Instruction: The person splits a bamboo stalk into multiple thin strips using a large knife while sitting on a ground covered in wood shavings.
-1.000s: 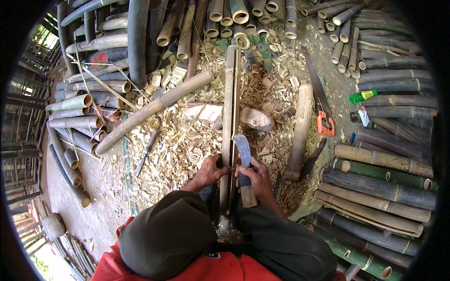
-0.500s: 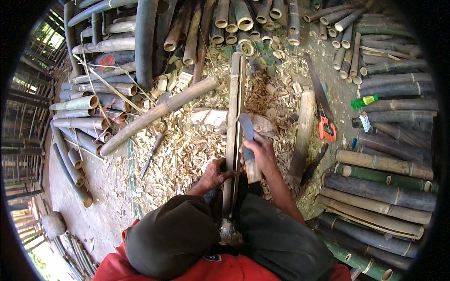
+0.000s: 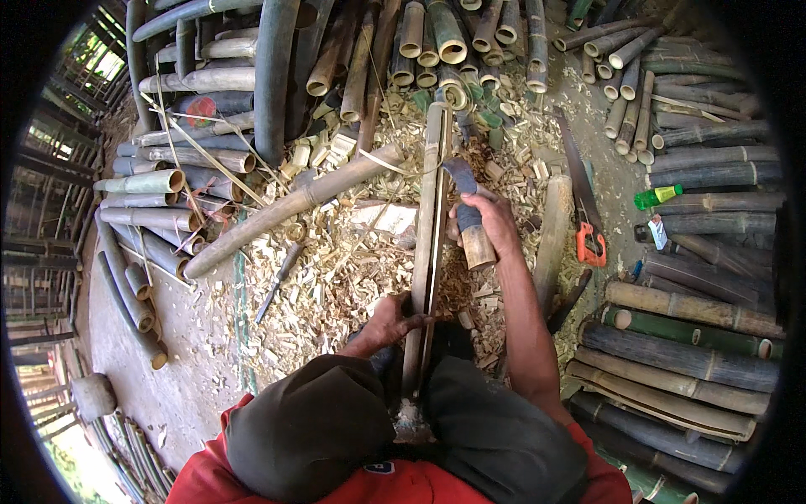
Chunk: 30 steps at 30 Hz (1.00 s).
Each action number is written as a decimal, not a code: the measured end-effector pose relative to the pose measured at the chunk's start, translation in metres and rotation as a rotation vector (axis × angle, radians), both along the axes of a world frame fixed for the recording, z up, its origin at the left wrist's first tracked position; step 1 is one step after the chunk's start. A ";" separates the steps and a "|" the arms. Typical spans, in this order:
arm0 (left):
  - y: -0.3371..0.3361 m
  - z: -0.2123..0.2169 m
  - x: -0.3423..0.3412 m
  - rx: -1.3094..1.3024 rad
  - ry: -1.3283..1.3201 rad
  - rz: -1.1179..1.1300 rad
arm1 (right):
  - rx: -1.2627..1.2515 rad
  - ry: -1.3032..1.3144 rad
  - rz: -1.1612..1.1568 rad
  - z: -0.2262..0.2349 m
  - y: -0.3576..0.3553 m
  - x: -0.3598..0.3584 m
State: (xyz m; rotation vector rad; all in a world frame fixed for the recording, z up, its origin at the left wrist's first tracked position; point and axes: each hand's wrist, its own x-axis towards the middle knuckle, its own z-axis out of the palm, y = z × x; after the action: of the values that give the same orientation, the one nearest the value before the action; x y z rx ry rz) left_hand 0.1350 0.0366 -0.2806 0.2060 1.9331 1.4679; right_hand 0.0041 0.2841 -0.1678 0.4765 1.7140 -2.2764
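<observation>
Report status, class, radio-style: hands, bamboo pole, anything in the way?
Left hand holding bamboo pole, near end. Right hand gripping knife, blade beside pole, farther out. Loose shavings all around.

The right hand is clenched in a grip, bare right forearm stretched behind it, while the curled left hand sits behind and left of that grip.

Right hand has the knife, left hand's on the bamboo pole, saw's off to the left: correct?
Wrong side: the head view shows the saw off to the right. The right hand has the knife, and the left hand is on the bamboo pole.
</observation>
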 end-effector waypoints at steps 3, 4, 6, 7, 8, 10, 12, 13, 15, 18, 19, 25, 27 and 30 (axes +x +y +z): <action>0.001 0.013 -0.005 -0.070 -0.009 -0.060 | 0.117 0.116 -0.004 -0.016 -0.008 0.008; 0.002 0.015 -0.004 -0.044 -0.005 -0.046 | 0.058 0.058 -0.035 -0.017 -0.010 0.013; 0.001 0.013 -0.003 -0.005 -0.003 -0.026 | 0.071 0.068 -0.052 -0.020 -0.015 0.006; 0.001 0.012 -0.003 0.015 -0.002 -0.015 | 0.078 0.073 -0.060 -0.020 -0.016 0.002; 0.000 0.017 -0.005 -0.005 -0.011 -0.022 | 0.136 0.054 -0.052 -0.015 -0.016 -0.002; -0.001 0.028 -0.006 -0.040 -0.032 -0.039 | 0.141 0.022 -0.018 -0.014 -0.013 -0.007; 0.002 0.037 -0.012 -0.065 -0.071 -0.065 | 0.197 0.030 -0.002 -0.016 -0.013 -0.013; 0.001 0.040 -0.011 -0.084 -0.092 -0.076 | 0.239 0.024 -0.010 -0.016 -0.017 -0.019; 0.001 0.018 -0.001 0.061 -0.144 0.018 | 0.314 0.042 -0.043 -0.010 -0.022 -0.045; -0.002 -0.004 0.007 0.033 0.029 0.021 | 0.278 -0.073 0.118 0.015 -0.010 -0.061; -0.002 -0.009 0.003 0.039 0.073 0.045 | 0.304 -0.085 0.133 0.021 -0.008 -0.061; 0.000 0.019 -0.008 0.197 -0.095 0.041 | 0.113 0.007 -0.094 0.037 -0.015 0.024; -0.002 0.016 -0.007 0.219 -0.127 0.040 | 0.117 0.068 -0.114 0.039 -0.016 0.064; -0.005 0.004 -0.006 0.251 -0.143 0.048 | 0.225 -0.051 -0.001 0.037 -0.029 0.119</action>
State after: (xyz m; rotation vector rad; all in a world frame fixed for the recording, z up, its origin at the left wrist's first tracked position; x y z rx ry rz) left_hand 0.1293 0.0319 -0.2766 0.1629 1.6492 1.7083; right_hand 0.1229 0.2555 -0.1308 0.5747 1.9531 -2.0624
